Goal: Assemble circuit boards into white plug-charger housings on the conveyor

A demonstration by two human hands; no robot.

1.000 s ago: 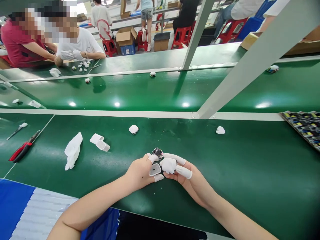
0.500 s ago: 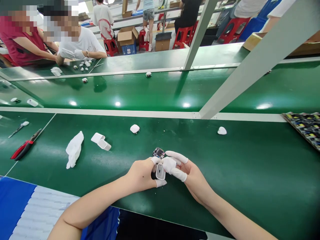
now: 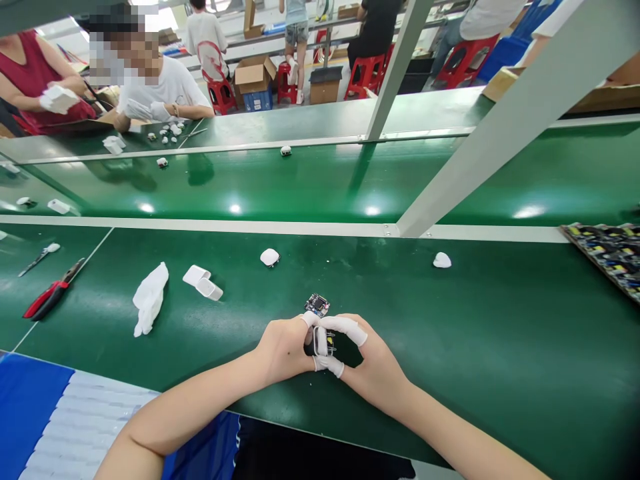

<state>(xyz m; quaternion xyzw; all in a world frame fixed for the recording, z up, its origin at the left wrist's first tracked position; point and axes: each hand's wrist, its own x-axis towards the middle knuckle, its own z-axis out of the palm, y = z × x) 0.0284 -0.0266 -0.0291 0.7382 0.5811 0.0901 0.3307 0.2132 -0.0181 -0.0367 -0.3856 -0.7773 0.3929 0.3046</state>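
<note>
My left hand and my right hand, both with white finger cots, meet over the bench. Between their thumbs and fingers they hold a small charger assembly, a white plastic end piece with a yellow component and metal pins at its right side. Fingers hide part of it. Just beyond the left fingertips is a small circuit board; whether it touches them I cannot tell. Farther off sits a white-topped charger part. White plastic housings lie to the left.
On the left are a crumpled white cloth or glove, red-black pliers and a slim tool. A circuit board panel lies at right, a white piece nearer. A slanted post rises beside the green conveyor. Co-workers sit across.
My right fingers have closed around the charger assembly, which has turned so its yellow component and pins show. Parts on the conveyor have shifted left. A co-worker's gloved hand has come into view.
</note>
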